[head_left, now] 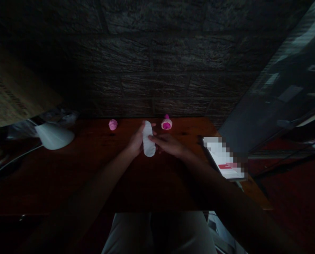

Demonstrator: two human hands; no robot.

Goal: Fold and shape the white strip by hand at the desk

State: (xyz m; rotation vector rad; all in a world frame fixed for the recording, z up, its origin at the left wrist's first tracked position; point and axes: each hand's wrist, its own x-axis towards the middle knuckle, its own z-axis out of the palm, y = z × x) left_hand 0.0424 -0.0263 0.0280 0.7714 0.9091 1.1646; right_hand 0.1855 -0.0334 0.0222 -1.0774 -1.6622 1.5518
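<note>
A white, long, flattened piece with rounded ends (148, 143), its surface slightly bumpy like soft modelling clay, is held between my two hands above the wooden table. My left hand (136, 141) is closed around its left side. From the right, my right hand (169, 144) grips it with the thumb lying across its front face; the other fingers are partly hidden behind it. Beyond my hands sit a small pink lump (113, 124) on the left and a pink cup-shaped piece with a magenta inside (167, 123) on the right.
The wooden table (94, 169) meets a dark brick wall (173, 53). At left are a white lamp-like cone (55, 135) with a cord and a large cardboard box (17, 88). A lit tablet-like screen (226, 160), partly blurred out, lies near the right edge. The light is dim.
</note>
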